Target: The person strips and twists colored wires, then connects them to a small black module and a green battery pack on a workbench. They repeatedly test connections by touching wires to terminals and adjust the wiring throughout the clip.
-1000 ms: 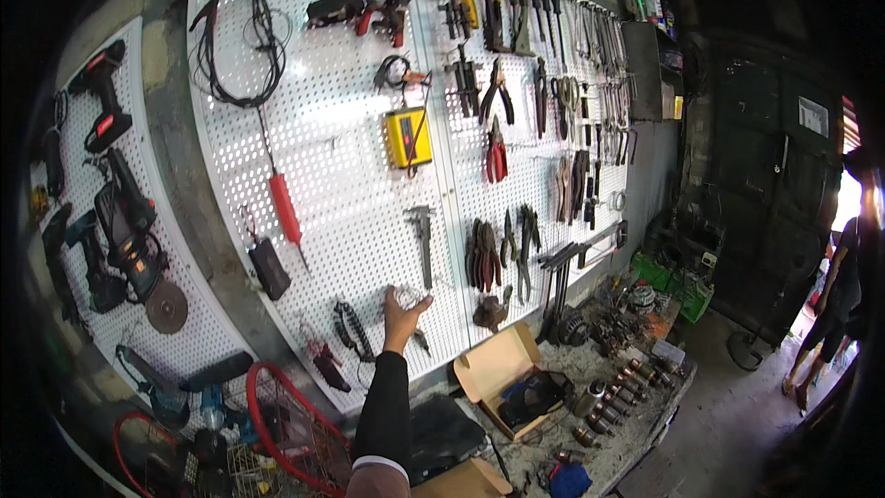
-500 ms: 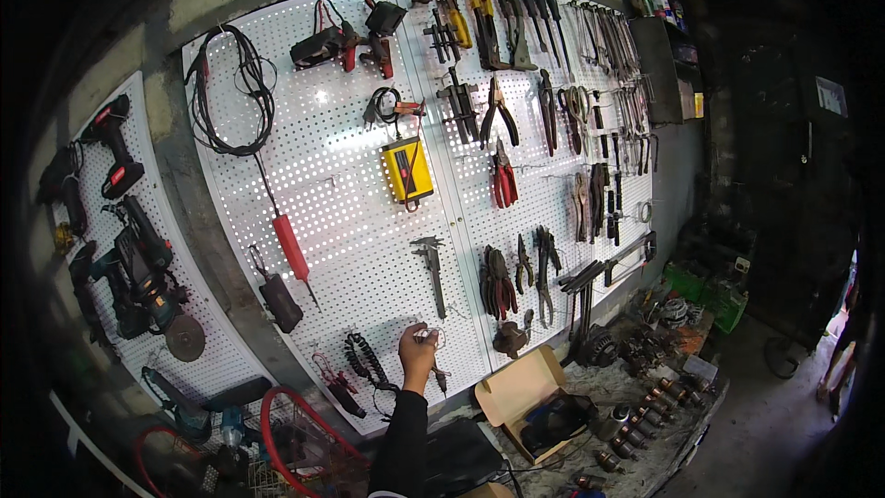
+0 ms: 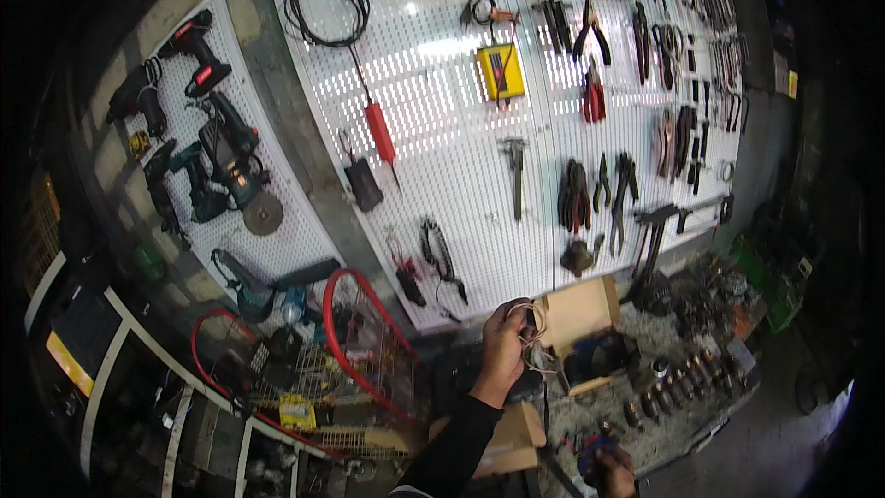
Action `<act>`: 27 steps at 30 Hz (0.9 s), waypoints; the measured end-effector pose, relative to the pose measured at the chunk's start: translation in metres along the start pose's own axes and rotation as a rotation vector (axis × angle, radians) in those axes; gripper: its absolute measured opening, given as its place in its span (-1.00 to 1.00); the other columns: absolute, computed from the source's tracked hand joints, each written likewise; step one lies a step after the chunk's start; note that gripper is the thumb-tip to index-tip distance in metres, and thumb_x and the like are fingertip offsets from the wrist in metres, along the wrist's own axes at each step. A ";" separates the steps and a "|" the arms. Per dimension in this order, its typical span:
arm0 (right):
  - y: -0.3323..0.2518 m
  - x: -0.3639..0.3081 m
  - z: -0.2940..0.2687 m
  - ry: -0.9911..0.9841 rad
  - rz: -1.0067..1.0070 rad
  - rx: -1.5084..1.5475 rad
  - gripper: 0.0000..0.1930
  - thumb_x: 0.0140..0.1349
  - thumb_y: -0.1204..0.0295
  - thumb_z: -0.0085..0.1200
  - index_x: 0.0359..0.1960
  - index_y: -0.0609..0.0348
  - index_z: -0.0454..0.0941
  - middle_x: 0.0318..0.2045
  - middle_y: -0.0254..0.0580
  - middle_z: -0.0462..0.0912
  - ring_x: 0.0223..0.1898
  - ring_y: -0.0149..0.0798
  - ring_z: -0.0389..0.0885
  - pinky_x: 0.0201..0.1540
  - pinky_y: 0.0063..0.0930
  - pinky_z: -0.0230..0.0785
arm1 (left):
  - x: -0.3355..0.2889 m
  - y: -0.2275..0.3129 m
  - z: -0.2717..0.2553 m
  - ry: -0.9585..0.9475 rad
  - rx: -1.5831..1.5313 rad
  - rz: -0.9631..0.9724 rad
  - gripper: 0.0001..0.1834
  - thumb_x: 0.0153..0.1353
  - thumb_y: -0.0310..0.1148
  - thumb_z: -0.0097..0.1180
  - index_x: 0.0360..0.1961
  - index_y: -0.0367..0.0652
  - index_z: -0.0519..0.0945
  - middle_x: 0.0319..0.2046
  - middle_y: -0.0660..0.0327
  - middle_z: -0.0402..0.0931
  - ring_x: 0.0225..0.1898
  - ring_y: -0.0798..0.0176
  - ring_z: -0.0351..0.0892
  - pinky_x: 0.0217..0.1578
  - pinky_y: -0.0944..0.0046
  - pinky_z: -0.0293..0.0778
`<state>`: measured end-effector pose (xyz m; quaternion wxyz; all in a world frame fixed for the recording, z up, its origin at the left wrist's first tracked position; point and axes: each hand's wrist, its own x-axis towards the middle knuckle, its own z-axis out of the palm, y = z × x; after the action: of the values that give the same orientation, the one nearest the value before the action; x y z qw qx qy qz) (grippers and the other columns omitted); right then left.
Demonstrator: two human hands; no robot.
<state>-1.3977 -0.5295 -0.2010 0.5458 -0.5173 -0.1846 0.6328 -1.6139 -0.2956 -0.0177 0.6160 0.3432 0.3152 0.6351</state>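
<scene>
My left hand [image 3: 502, 350], in a black sleeve, is closed around a looped thin light-brown cable [image 3: 535, 325]. Its loops stick out past the fingers and a tail with a small end piece hangs below. The hand is in front of the pegboard's lower edge, beside an open cardboard box [image 3: 579, 311] with a dark item inside. At the bottom, my right hand [image 3: 616, 475] is curled by a blue and red object [image 3: 588, 454] over the workbench; blur and shadow hide what its fingers hold. Above hang a caliper [image 3: 516, 180] and a black coiled cord [image 3: 438, 249].
A white pegboard [image 3: 452, 129] carries pliers, wrenches and a yellow device [image 3: 501, 72]. Power tools hang on a side board [image 3: 277, 258]. Several metal parts [image 3: 682, 387] line the workbench [image 3: 599, 410]. A red-rimmed wire basket [image 3: 369, 378] stands at left, near a metal frame [image 3: 175, 443].
My left hand has come away from the pegboard, down and to the right in view, with the looped cable. My right hand has come into view at the bottom. The view has shifted downward and left.
</scene>
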 end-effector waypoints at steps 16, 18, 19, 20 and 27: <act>0.084 -0.177 0.034 0.152 -0.284 0.473 -0.70 0.32 0.15 0.21 -0.13 0.06 0.50 -0.45 -0.35 0.54 -0.48 -0.34 0.53 -0.40 -0.39 0.38 | -0.327 -0.066 -0.124 -0.197 -0.132 -0.744 -0.60 0.30 -0.51 0.15 0.16 -0.15 0.45 -0.14 0.22 0.57 -0.18 0.28 0.62 -0.14 0.19 0.63; 0.076 -0.210 0.031 0.164 -0.354 0.309 -0.79 0.35 0.31 0.20 -0.12 0.12 0.53 -0.35 -0.34 0.61 -0.48 -0.39 0.53 -0.43 -0.48 0.40 | -0.364 -0.062 -0.138 -0.273 -0.033 -0.739 -0.22 0.21 -0.59 0.24 0.39 -0.07 0.14 0.04 0.16 0.43 -0.03 0.22 0.56 -0.06 0.19 0.59; 0.073 -0.223 0.033 0.206 -0.374 0.249 -0.79 0.34 0.32 0.20 -0.11 0.15 0.53 -0.34 -0.31 0.62 -0.47 -0.39 0.53 -0.42 -0.49 0.41 | -0.378 -0.060 -0.142 -0.335 0.000 -0.712 -0.02 0.17 -0.62 0.29 0.51 -0.03 -0.01 0.14 0.13 0.36 0.04 0.20 0.53 -0.02 0.19 0.57; 0.070 -0.234 0.035 0.195 -0.418 0.199 -0.78 0.34 0.34 0.20 -0.10 0.17 0.53 -0.32 -0.29 0.62 -0.46 -0.40 0.54 -0.41 -0.50 0.42 | -0.390 -0.058 -0.146 -0.413 -0.029 -0.719 -0.01 0.16 -0.61 0.30 0.51 -0.03 -0.01 0.13 0.12 0.36 0.06 0.20 0.52 0.00 0.19 0.56; 0.066 -0.287 0.040 0.164 -0.399 0.139 -0.81 0.32 0.41 0.19 -0.11 0.21 0.55 -0.34 -0.30 0.62 -0.46 -0.45 0.53 -0.42 -0.55 0.41 | -0.437 -0.049 -0.142 -0.639 0.255 -0.613 -0.43 0.22 -0.36 0.36 0.21 -0.24 0.44 -0.08 0.16 0.53 -0.02 0.33 0.51 -0.05 0.30 0.49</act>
<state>-1.5027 -0.7915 -0.1073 0.7075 -0.4815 -0.1944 0.4793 -1.7008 -0.7270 -0.1590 0.7947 0.4857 0.2721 0.2420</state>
